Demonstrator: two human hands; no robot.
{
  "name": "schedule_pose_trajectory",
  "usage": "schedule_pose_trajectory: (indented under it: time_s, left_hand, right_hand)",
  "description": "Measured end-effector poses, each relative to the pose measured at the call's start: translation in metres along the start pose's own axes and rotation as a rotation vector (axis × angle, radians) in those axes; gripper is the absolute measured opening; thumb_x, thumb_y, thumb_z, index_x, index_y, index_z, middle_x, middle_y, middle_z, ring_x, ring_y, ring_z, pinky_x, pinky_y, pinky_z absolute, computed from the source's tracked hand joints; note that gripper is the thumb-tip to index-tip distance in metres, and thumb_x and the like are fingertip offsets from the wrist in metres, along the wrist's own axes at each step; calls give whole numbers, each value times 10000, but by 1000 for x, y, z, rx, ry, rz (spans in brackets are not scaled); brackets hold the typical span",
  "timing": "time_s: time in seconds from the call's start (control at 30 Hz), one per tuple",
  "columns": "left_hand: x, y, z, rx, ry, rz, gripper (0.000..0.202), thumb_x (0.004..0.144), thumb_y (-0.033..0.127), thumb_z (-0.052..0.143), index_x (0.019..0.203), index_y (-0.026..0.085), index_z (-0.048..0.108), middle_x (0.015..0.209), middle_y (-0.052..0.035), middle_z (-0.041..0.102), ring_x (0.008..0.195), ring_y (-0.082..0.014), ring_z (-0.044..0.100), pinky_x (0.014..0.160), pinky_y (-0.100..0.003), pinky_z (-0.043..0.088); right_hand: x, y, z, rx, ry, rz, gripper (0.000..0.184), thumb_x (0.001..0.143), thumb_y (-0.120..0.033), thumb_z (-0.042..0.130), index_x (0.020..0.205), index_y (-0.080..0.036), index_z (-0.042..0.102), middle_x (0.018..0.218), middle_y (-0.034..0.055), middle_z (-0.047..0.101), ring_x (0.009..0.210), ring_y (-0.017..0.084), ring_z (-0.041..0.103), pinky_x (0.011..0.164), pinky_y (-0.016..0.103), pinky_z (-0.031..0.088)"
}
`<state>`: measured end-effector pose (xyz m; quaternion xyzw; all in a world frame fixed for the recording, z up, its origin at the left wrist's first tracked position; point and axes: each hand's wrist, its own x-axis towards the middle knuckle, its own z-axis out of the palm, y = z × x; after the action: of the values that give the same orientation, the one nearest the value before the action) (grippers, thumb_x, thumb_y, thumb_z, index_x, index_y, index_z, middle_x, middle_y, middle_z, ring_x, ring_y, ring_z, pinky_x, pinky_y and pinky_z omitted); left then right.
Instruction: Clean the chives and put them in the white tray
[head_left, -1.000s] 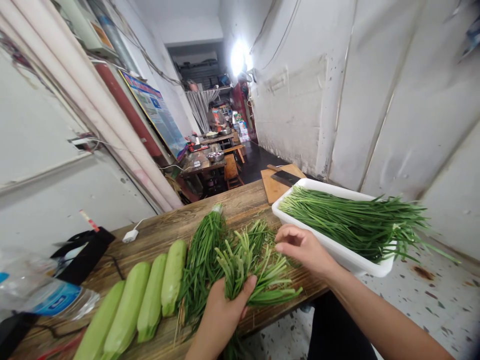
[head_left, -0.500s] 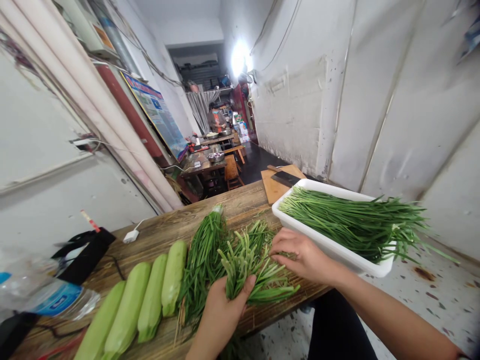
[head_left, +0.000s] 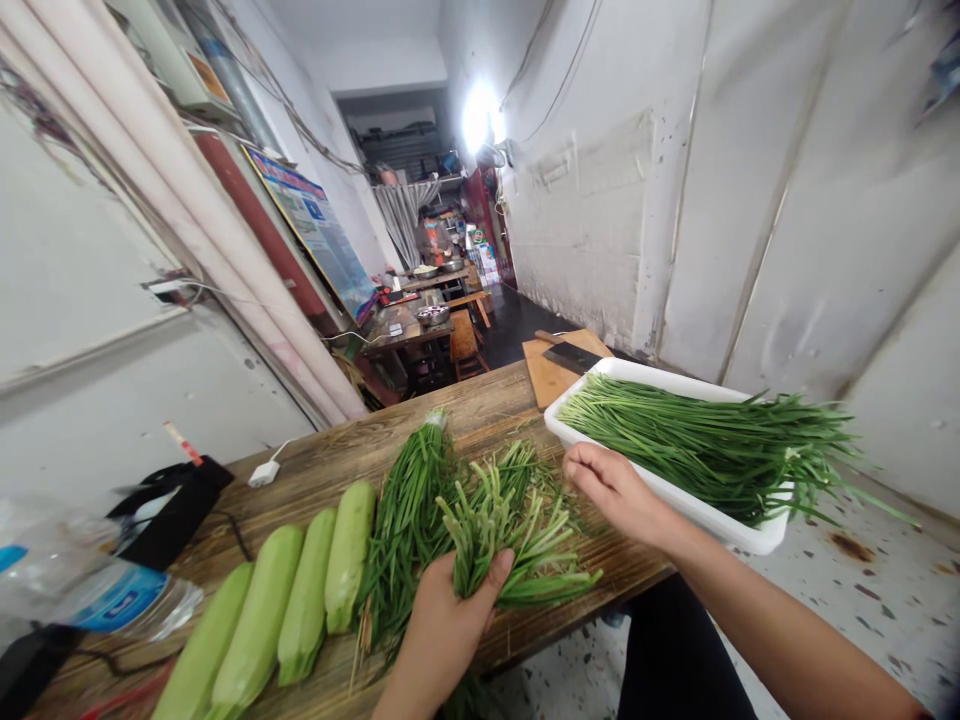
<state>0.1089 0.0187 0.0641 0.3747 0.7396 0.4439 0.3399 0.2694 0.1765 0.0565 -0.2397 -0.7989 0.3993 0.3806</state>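
My left hand is wrapped round a bunch of garlic chives, whose pale cut ends fan up and to the right. My right hand hovers just right of that bunch, beside the white tub's near wall, with its fingers curled together; whatever they may pinch is hidden. Under and behind the held bunch, loose chives and trimmings litter the wooden table. Another bundle of chives lies to the left, its pale end pointing away from me.
A white tub full of chives stands at the right edge. Behind it lies a cleaver on a cutting board. Several zucchini and a water bottle are on the left. A person stands far back near other tables.
My right hand has drawn back to the right, away from the chive ends, and its fingers have curled in. My left hand stays nearly still with the bunch.
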Motion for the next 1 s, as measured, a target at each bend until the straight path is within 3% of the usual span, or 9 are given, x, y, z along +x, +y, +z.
schedule_pose_trajectory:
  time_s: [0.1,0.2,0.27,0.4,0.53,0.63,0.87,1.0]
  left_hand:
    - [0,-2,3,-31,34,10,456,650,603,650,679,148,640,531,7,552,465,-126,455,447,-223,374]
    - [2,-3,3,-24,17,11,469,651,612,644,686,144,638,485,26,500,435,-114,417,432,-221,355]
    - [3,-4,2,2,4,21,470,659,608,643,695,140,642,469,29,484,435,-120,424,432,-224,357]
    - [6,-5,1,46,15,65,442,684,590,629,653,149,623,444,32,464,439,-134,446,441,-233,367]
    - [8,-7,1,93,4,124,418,710,565,610,625,156,617,475,15,520,475,-151,487,504,-253,416]
    - [8,-8,0,92,12,123,402,712,551,613,643,156,631,503,-1,564,523,-178,536,532,-264,440]
    - [9,-7,-1,50,-32,134,413,693,542,640,769,140,702,663,-58,681,663,-231,618,609,-289,482]
    - [9,-11,1,19,-54,90,451,673,596,635,677,145,654,511,-10,579,482,-162,517,494,-256,427]
  right_hand:
    - [2,6,3,105,-61,76,374,911,-277,378,555,-185,443,563,-16,465,556,117,447,576,253,380]
    - [3,5,7,178,-89,35,152,804,-230,523,698,-164,609,808,36,592,738,151,545,665,268,428]
    - [4,1,9,246,-135,36,145,752,-187,549,824,-171,673,967,58,618,873,181,570,753,291,442]
    - [6,-7,15,362,-210,178,186,781,-277,581,682,-156,683,860,54,652,789,173,583,750,303,445]
    - [7,-10,19,462,-280,218,318,700,-423,717,582,-136,652,832,47,650,751,152,576,725,285,442]
    - [8,-9,17,453,-309,205,338,683,-447,734,576,-133,670,795,40,647,724,141,572,715,279,443]
    - [3,-4,5,309,-320,81,179,692,-326,753,654,-154,717,814,33,624,731,138,570,688,266,447]
    - [0,-7,1,305,-361,68,244,756,-373,693,648,-153,690,795,31,608,716,134,555,670,263,446]
